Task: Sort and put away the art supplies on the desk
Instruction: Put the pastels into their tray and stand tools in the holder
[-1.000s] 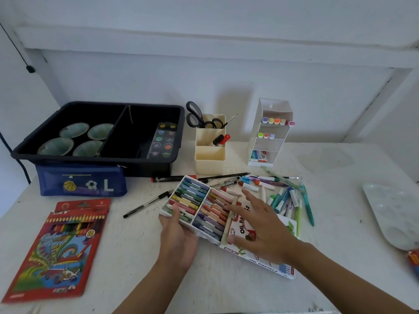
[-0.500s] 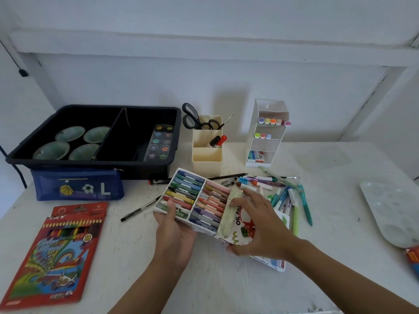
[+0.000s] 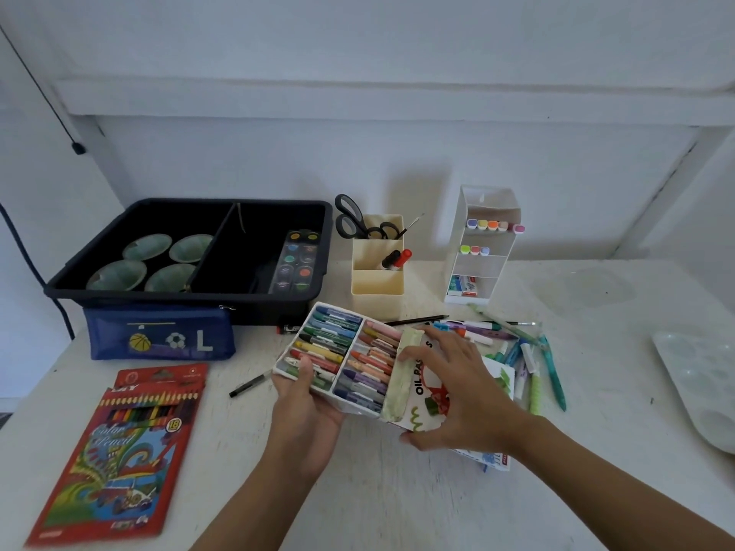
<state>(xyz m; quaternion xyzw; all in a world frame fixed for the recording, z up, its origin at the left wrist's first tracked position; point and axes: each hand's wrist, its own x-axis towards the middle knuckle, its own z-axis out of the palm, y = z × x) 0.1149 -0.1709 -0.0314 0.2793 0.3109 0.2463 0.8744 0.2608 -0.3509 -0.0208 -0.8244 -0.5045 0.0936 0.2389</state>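
Note:
An open oil pastel box (image 3: 342, 353) with several coloured sticks is lifted off the white desk (image 3: 389, 491) at the centre. My left hand (image 3: 304, 411) grips its near left corner from below, thumb on the tray. My right hand (image 3: 463, 395) holds the box's printed lid (image 3: 423, 391), fingers spread over it and thumb at its near edge. Loose markers and pens (image 3: 529, 359) lie in a heap just right of the box. A black pen (image 3: 250, 385) lies left of my left hand.
A black bin (image 3: 191, 296) holds green bowls and a watercolour set (image 3: 296, 264). A blue pencil case (image 3: 159, 338) leans on it. Coloured pencil pack (image 3: 119, 451) front left, cream holder (image 3: 378, 272) with scissors, white marker rack (image 3: 483, 248), palette (image 3: 700, 383) at right.
My right hand has closed onto the lid and both hands have raised the pastel box off the desk, tilting it slightly toward me.

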